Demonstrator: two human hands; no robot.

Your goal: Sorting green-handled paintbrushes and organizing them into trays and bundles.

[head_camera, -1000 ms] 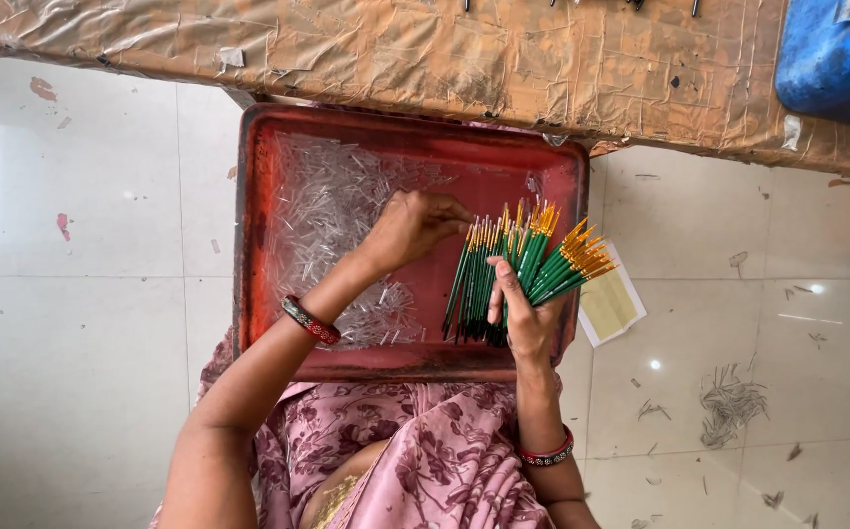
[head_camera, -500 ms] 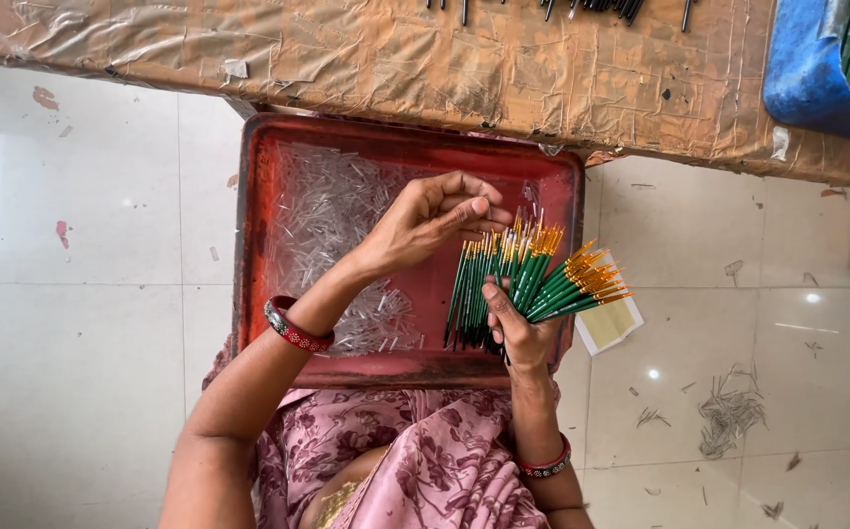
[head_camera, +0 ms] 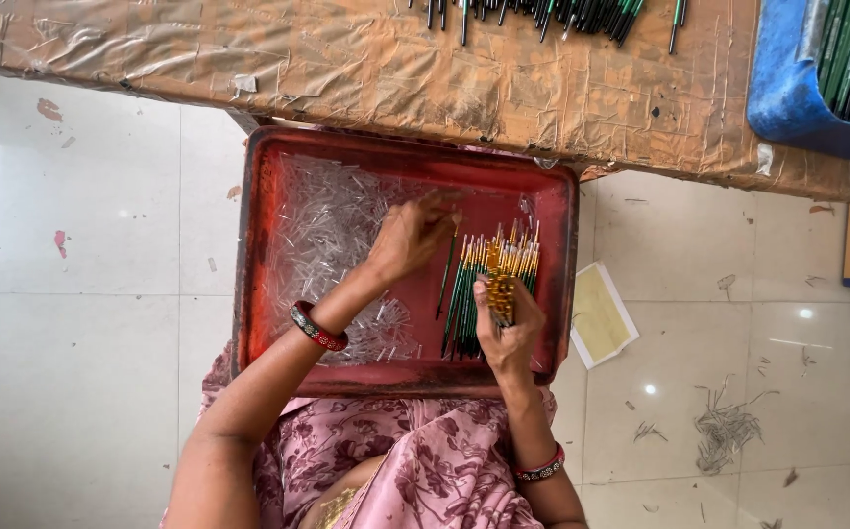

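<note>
A person seated on a pale tiled floor (head_camera: pixel 82 372) works over a red tray (head_camera: pixel 253 255) resting on the lap, at the centre of the frame. The right hand (head_camera: pixel 508 323) is closed around a bundle of thin green brushes (head_camera: pixel 488 289) with golden ferrules, holding them upright over the right half of the tray, thumb pressed across the stems. The left hand (head_camera: pixel 410 235), just left of the bundle, has its fingertips drawn together, pinching a single green brush (head_camera: pixel 446 274) that hangs slanting down from them, slightly apart from the rest. A heap of clear plastic tubes (head_camera: pixel 332 245) fills the left half of the tray, beneath the left wrist. A red bangle (head_camera: pixel 319 326) circles the left forearm, and a red beaded bracelet (head_camera: pixel 542 465) sits on the right wrist at the lower centre. The person wears a pink floral garment (head_camera: pixel 415 470). Across the top of the frame runs a low table covered in taped brown paper (head_camera: pixel 346 69), with more dark brushes (head_camera: pixel 542 15) lying along its upper edge and a blue tray (head_camera: pixel 787 88) of green sticks at the upper right. A yellow slip of paper (head_camera: pixel 601 313) lies on the floor just right of the red tray.
</note>
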